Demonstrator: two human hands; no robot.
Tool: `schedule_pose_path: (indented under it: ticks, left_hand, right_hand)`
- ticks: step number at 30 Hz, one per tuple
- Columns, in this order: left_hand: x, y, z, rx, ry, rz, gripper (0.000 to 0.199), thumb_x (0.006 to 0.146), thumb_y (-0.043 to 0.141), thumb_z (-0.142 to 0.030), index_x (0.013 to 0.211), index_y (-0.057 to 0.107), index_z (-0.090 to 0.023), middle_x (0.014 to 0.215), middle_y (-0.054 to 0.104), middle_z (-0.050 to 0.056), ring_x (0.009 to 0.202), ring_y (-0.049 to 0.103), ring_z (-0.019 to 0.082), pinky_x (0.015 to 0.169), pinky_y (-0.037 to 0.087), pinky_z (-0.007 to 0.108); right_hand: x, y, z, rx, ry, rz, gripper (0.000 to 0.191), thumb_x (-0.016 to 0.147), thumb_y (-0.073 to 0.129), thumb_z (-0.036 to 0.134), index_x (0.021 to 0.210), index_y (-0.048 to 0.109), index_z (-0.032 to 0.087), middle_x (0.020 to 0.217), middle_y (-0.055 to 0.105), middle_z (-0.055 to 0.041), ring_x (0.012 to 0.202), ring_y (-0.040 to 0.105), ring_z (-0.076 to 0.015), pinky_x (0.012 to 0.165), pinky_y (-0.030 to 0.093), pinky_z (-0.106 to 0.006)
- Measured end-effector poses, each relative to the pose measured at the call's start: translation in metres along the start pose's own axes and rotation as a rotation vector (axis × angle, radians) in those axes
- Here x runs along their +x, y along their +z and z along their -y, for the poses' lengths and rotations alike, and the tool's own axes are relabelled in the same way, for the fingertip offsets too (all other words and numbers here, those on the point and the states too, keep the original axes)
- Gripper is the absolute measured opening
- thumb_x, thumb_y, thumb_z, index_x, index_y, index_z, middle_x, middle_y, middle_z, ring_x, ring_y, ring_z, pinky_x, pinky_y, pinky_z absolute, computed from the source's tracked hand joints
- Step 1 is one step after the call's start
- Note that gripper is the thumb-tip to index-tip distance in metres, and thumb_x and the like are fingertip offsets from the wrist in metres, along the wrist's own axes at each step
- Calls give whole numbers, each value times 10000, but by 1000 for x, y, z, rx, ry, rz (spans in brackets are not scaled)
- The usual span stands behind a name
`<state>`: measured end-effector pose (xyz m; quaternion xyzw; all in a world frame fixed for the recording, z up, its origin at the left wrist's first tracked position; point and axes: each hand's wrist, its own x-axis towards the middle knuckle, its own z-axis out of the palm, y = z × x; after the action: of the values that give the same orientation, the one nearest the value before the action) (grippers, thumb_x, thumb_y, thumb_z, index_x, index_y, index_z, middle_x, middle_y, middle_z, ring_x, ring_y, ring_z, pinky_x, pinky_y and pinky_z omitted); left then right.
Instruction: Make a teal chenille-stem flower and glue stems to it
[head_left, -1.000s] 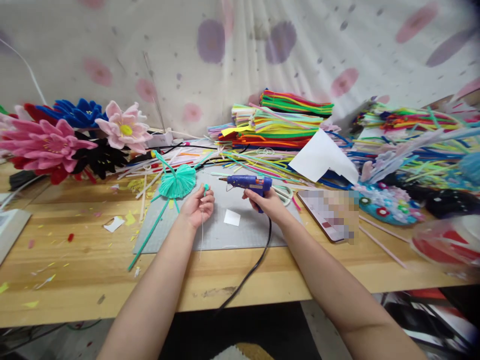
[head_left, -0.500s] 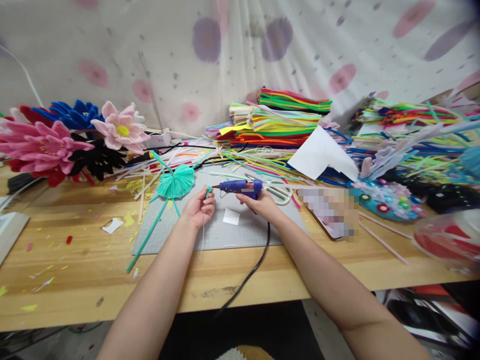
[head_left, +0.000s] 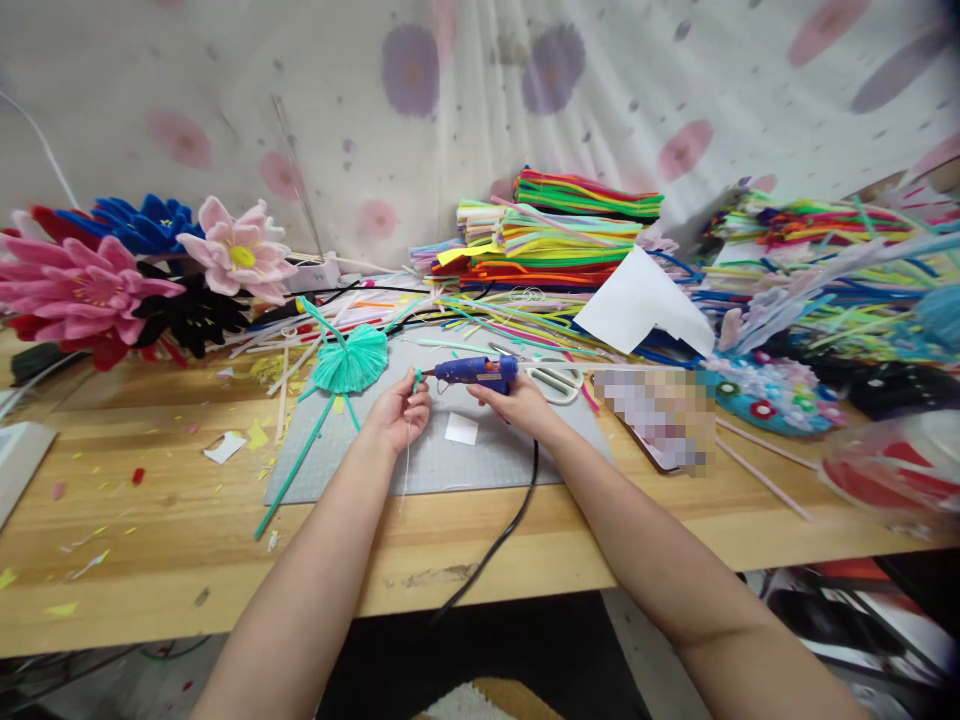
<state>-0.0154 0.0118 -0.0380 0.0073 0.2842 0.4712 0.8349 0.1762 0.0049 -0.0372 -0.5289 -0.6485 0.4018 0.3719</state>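
Note:
Over the grey mat (head_left: 480, 470), my left hand (head_left: 401, 412) pinches a small teal pipe cleaner piece (head_left: 417, 378) between thumb and fingers; a thin pale strand hangs below it. My right hand (head_left: 517, 398) is wrapped round a blue hot glue gun (head_left: 472, 371), whose nozzle points left and meets or nearly meets the teal piece. A clear glue stick sticks out behind the gun, and its black cord runs down over the table edge. Left of my hands lies a pleated teal pipe cleaner fan (head_left: 351, 360) with long stems. A white paper square (head_left: 461, 429) rests below the gun.
Scissors (head_left: 556, 380) lie behind my right hand, with a phone (head_left: 649, 425) farther right. Bundled pipe cleaners (head_left: 562, 240) are stacked at the back. Fuzzy flowers (head_left: 97, 285) stand at the left. A flowered blue piece (head_left: 772, 392) and a plastic tub (head_left: 892, 460) sit at the right.
The glue gun has shifted slightly left, its nozzle closer to the teal piece. My left hand keeps its pinch almost in place. The whole view has moved a little.

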Motion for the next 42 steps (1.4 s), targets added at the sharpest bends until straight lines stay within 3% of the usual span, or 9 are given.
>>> schedule_pose_path:
  ticks: [30,42]
  left_hand:
    - [-1,2,0,-34,-9,-35,268,890,384,-285,691,459,-123,513,420,-34,348,358,12,268,223,82]
    - [-3,3,1,-29,3,-22,278,899,365,-278,692,460,-117,506,424,-33,344,359,10,269,216,84]
  right_hand:
    - [5,6,-3,-46,0,-7,421,644,584,577,613,612,158,505,551,-1,516,514,-118,526,384,-242]
    - [4,5,-1,-69,-31,-10,418,660,591,547,758,658,147,633,618,-24,599,538,-130,562,402,-237]
